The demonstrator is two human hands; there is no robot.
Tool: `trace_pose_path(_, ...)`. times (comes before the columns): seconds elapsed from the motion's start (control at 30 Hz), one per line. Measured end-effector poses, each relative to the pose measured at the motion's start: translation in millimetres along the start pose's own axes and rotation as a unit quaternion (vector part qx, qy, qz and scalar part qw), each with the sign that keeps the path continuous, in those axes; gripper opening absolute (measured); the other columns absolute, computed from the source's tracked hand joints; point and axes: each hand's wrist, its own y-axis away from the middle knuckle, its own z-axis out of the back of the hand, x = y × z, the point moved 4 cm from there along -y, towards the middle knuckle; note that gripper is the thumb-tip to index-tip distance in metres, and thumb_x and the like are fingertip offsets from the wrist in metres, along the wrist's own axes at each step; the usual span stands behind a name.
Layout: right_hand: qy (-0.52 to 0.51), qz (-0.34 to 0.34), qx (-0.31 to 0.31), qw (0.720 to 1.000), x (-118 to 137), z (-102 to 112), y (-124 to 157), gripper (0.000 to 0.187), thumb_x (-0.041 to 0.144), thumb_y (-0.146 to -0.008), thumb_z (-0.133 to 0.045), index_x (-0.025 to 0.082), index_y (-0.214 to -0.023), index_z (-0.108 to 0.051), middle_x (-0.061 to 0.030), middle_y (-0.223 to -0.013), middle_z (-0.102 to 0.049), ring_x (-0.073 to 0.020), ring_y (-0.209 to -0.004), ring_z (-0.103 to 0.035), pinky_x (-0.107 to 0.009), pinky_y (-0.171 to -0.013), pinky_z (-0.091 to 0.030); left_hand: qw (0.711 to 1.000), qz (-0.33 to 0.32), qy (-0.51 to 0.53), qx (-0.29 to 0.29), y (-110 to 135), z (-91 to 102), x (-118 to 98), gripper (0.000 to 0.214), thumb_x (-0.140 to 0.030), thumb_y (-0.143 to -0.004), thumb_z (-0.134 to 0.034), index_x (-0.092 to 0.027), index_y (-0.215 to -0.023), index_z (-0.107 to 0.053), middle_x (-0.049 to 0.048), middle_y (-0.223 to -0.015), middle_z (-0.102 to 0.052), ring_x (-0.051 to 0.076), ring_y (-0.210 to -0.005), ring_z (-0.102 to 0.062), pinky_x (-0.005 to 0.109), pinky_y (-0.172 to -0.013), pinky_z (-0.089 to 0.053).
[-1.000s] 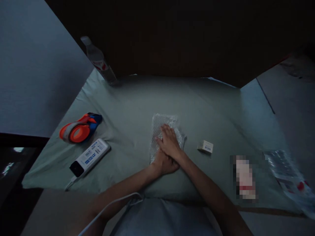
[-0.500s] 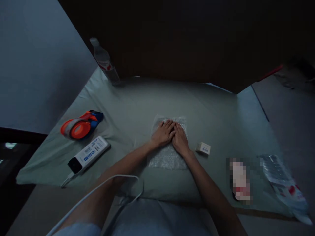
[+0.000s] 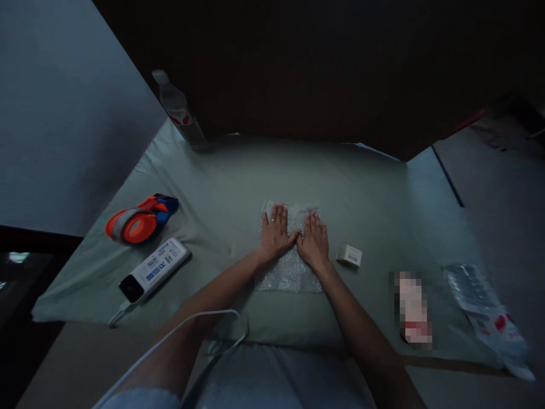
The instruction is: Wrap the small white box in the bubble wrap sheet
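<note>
A sheet of clear bubble wrap (image 3: 289, 278) lies flat on the pale green cloth in front of me. My left hand (image 3: 276, 232) rests palm down on its upper left part, fingers stretched out, a ring on one finger. Flat on the upper right part is my right hand (image 3: 314, 240), its fingers extended too. The two thumbs meet or nearly meet at the middle of the sheet. Just right of my right hand sits a small pale box (image 3: 349, 255) with a printed label.
At left are an orange and blue tape dispenser (image 3: 138, 222) and a white power bank (image 3: 155, 270) with a cable (image 3: 183, 324) crossing my left arm. A bottle (image 3: 181, 111) stands at the back left; another bottle (image 3: 487, 318) lies right, beside a pixelated item (image 3: 412, 309). A dark panel (image 3: 276, 68) rises behind.
My hands have moved apart: the left slid leftward and the right shifted slightly, from fingers overlapping at the centre to lying side by side on the bubble wrap.
</note>
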Motion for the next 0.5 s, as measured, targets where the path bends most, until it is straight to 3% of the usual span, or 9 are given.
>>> trace_pose_path(0.17, 0.000, 0.003, -0.012, 1.000, 1, 5, -2, 0.061, 0.031, -0.091, -0.034, -0.001, -0.143, -0.027, -0.0258, -0.150, -0.028, -0.0325, -0.141, -0.022, -0.055, -0.112, -0.015, 0.999, -0.034, -0.022, 0.002, -2, 1.7, 1, 0.069, -0.048, -0.095, -0.024, 0.001, -0.145, -0.022, 0.0236, -0.153, -0.020, 0.035, -0.144, -0.014, 0.060, -0.112, -0.014)
trace_pose_path(0.33, -0.014, 0.074, 0.006, 0.997, 5, 10, -12, 0.055, 0.023, -0.092, -0.028, 0.007, -0.145, -0.029, -0.0151, -0.153, -0.029, -0.0226, -0.143, -0.019, -0.045, -0.115, -0.015, 0.988, -0.151, -0.014, 0.036, -11, 4.3, -8, 0.054, -0.034, -0.095, -0.029, -0.012, -0.145, -0.029, 0.0094, -0.153, -0.029, 0.021, -0.144, -0.020, 0.041, -0.117, -0.015)
trace_pose_path(0.5, -0.031, 0.090, 0.025, 0.995, 1, 5, -12, 0.061, 0.040, -0.094, -0.032, 0.005, -0.144, -0.030, -0.0174, -0.153, -0.028, -0.0253, -0.143, -0.018, -0.045, -0.115, -0.017, 0.988, -0.148, -0.013, 0.043, 4, 8.6, 10, 0.057, -0.035, -0.096, -0.025, -0.003, -0.144, -0.028, 0.0166, -0.152, -0.028, 0.026, -0.144, -0.020, 0.043, -0.117, -0.016)
